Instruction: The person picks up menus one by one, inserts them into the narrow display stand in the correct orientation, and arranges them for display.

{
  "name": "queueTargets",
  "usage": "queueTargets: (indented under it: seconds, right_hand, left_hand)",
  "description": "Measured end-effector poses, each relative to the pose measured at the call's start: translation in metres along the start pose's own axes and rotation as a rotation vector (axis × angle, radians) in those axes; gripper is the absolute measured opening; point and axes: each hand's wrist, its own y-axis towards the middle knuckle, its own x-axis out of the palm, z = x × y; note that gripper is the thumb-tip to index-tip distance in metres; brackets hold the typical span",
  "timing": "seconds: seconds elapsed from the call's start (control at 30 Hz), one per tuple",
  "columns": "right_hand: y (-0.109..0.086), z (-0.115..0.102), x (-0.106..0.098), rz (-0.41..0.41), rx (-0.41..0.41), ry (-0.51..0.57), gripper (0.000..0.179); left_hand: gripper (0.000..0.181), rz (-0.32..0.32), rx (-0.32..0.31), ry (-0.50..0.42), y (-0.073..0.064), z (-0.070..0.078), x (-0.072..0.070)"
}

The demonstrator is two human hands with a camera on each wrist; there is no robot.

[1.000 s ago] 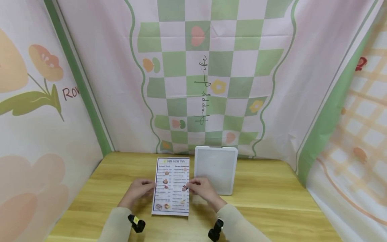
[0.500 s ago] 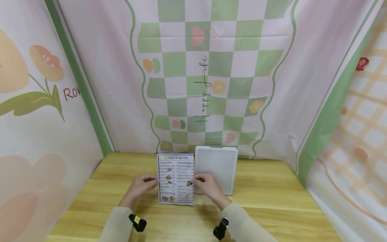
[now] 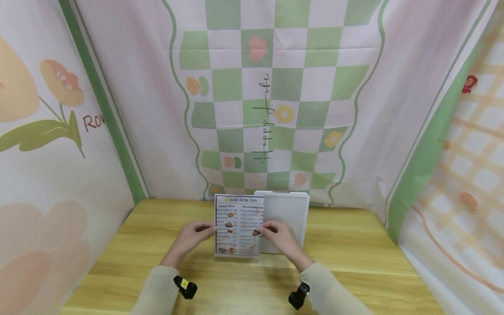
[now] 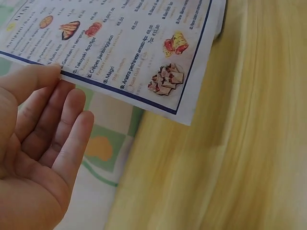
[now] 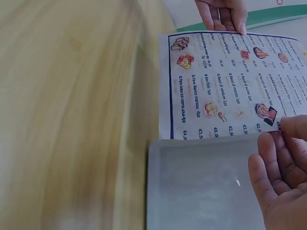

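Observation:
A printed paper menu (image 3: 239, 227) headed "DIM SUM INN" is held up facing the head camera. My left hand (image 3: 194, 238) pinches its left edge between thumb and fingers. At the opposite edge, my right hand (image 3: 284, 238) pinches the sheet the same way. Behind the menu, to its right, a white-framed grey board (image 3: 286, 214) stands near the back of the table, its left part covered by the paper. In the right wrist view, the menu's right edge runs along the frame of the grey board (image 5: 201, 182).
The wooden table (image 3: 354, 253) reaches back to a green-checked cloth backdrop (image 3: 256, 131). Patterned cloths hang on both sides, a floral one (image 3: 47, 175) at left. Black wrist cameras are strapped over both sleeves, the right one (image 3: 298, 295) included.
Both hands have carried the menu away from me and to the right. It has tilted more upright and now overlaps the left part of the board, which has stayed put.

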Motion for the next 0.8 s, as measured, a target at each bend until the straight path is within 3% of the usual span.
queueTargets:
  seconds: [0.37,0.8]
  right_hand:
    - [0.003,-0.009,-0.028,0.050,0.007,0.037,0.020]
    - [0.013,-0.028,-0.065,0.082,-0.027,0.020,0.034]
  left_hand:
    - [0.036,-0.007,0.108,-0.023,0.013,0.025,0.016]
    - [0.034,-0.007,0.142,-0.004,0.032,0.067,0.028]
